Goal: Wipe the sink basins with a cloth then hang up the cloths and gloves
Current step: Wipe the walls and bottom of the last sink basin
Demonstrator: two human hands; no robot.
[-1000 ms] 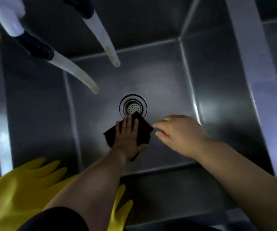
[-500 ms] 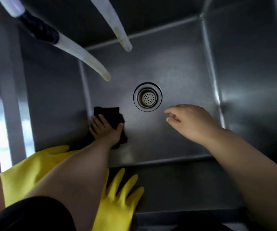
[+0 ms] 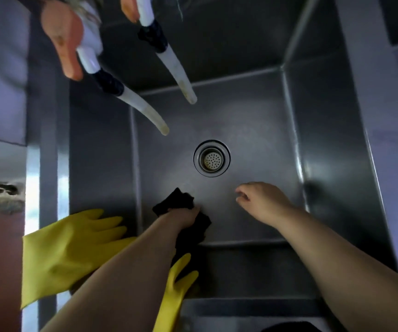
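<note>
Left hand: the left hand is in the lower middle of the frame, on the sink floor near the front wall. Its grip is closed around the black cloth; the fingers are curled into the fabric.
Cloth: half a second ago it lay flat under spread fingers at the left edge of the floor. Now it is bunched in the grip and sits more toward the centre, just below and left of the drain, not touching it.
Right hand: the right hand is in the lower right of the middle area, above the floor, apart from the cloth. Its grip holds nothing; the fingers are loosely bent. It has moved little.
Sink basin: the sink basin fills the frame; two hoses hang from the upper left.
Gloves: the yellow gloves lie over the front rim, at lower left, not yet hung.
Meaning: I judge that the wiping goes on, stroke after stroke over the floor. The bunched cloth may mean a new stroke or a lift; I cannot tell which. Hanging is still to do.
</note>
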